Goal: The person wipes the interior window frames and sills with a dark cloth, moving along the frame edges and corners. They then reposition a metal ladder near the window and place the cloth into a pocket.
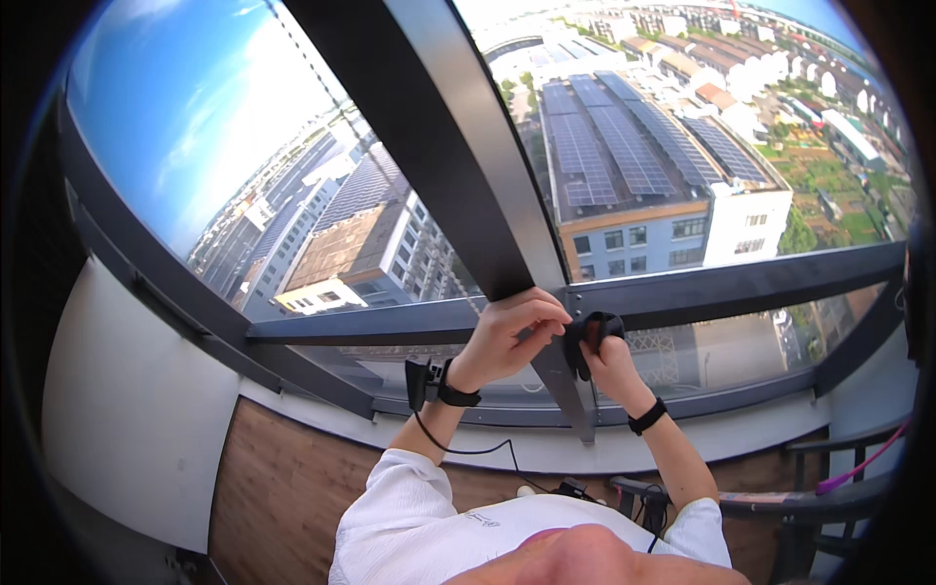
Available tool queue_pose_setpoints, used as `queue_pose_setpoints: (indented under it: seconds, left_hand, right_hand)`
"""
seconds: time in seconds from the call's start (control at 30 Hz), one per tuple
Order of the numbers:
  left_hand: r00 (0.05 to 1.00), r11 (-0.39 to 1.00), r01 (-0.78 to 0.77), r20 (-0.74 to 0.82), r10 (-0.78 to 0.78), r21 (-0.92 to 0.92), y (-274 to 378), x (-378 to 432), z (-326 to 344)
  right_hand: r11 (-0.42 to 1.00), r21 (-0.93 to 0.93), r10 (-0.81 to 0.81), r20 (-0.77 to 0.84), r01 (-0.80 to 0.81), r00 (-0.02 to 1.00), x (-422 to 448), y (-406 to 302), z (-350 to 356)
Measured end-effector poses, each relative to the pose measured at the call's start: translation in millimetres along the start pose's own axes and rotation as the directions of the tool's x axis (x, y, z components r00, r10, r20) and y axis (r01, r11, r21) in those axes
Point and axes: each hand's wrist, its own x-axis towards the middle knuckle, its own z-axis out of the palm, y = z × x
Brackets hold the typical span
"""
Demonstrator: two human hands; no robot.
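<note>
My left hand [512,333] is raised against the dark metal window mullion [468,168], with its fingers bent towards the right. My right hand [610,362] grips a small black item [596,329], with something reddish inside its loop, close beside the mullion; what exactly it is cannot be told. The fingertips of my left hand come close to this item, and whether they touch it is unclear. A black strap with a small device [420,380] sits on my left wrist, and a cable runs down from it. Another black strap [647,417] circles my right wrist.
Large window panes surround the mullion, joined by a dark horizontal rail [731,289]. A bead chain [336,102] hangs at the left pane. Below are a white sill [629,453] and wooden floor [292,468]. A dark-framed rack [797,504] with a pink cord stands at lower right.
</note>
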Motion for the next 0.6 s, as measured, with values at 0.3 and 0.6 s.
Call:
queue_pose_setpoints:
  seconds: [0.3,0.6]
  left_hand:
    - [0.999,0.999,-0.036,-0.007,0.036,-0.028,2,-9,7]
    - [0.999,0.999,-0.041,0.008,0.04,0.028,0,-9,14]
  right_hand:
    - [0.967,0.24,-0.031,-0.222,0.086,0.974,0,22,30]
    - [0.981,-0.038,0.187,-0.103,-0.192,0.977,-20,65,34]
